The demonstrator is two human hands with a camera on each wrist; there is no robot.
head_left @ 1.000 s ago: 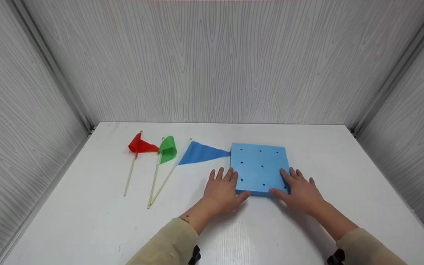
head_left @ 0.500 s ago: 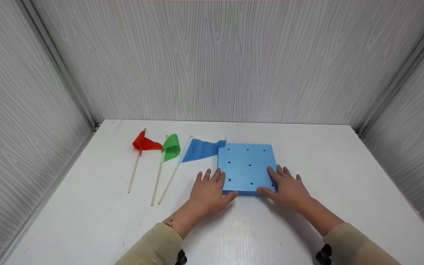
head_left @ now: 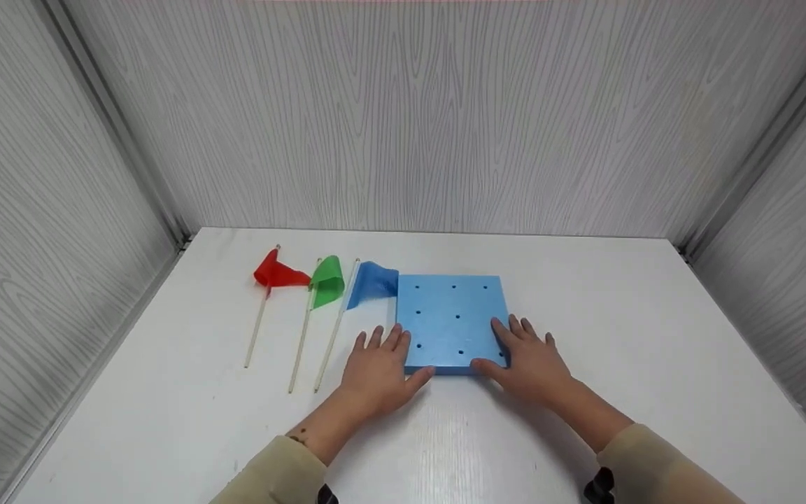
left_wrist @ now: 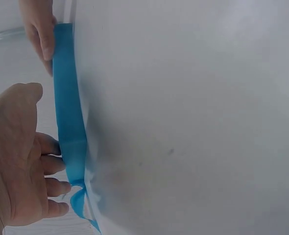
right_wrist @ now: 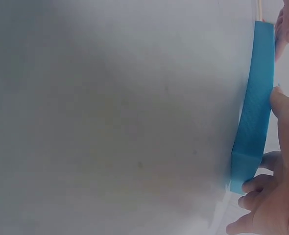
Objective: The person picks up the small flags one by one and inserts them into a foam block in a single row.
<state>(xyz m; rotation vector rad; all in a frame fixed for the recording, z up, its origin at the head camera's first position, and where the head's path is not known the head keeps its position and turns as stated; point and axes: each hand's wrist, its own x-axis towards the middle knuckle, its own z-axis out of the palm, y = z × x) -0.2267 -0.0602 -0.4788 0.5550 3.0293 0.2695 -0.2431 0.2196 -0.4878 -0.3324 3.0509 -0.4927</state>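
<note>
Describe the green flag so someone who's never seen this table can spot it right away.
On the white table, find the square blue block. Just left of it, the green flag lies in a row of three, its cloth curled over. It is the middle one, between the red flag and the blue flag, and the only green one.

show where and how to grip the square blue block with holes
Probably its side walls near the front corners, left hand from the left, right hand from the right: the square blue block lies flat with thick sides, and a blue cloth-like flag lies beside its far left corner.
</note>
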